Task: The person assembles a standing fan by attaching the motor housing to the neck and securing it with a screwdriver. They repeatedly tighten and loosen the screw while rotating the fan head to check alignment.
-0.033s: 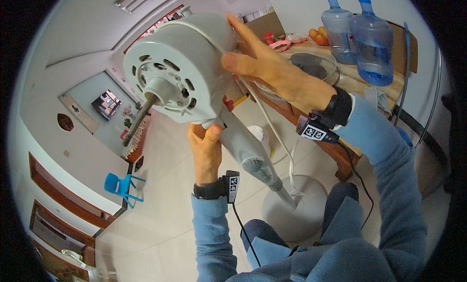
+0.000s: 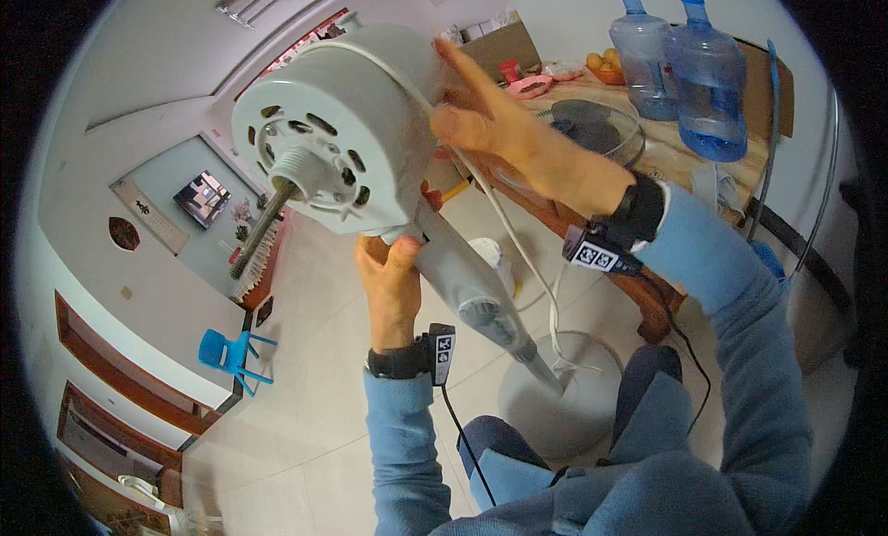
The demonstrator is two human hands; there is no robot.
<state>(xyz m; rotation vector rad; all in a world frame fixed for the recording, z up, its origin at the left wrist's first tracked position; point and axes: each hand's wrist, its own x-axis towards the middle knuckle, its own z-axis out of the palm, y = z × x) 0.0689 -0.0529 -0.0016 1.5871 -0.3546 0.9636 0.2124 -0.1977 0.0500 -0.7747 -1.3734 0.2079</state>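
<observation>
A grey fan motor housing [image 2: 324,129] with a threaded metal shaft [image 2: 264,226] sticking out of its front fills the upper middle. It sits on a grey stand pole [image 2: 472,295] that runs down to a round white base [image 2: 555,397] on the floor. My left hand [image 2: 393,277] is closed around the neck just under the housing. My right hand [image 2: 518,138] lies flat against the housing's rear right side, fingers stretched out and apart. A white cord [image 2: 518,249] hangs from the housing toward the base.
A wooden table [image 2: 666,157] at the right carries two blue water bottles [image 2: 703,73], a fan grille [image 2: 592,124], oranges and a pink object. A small blue chair [image 2: 231,356] stands on the tiled floor at the left, near low wooden cabinets.
</observation>
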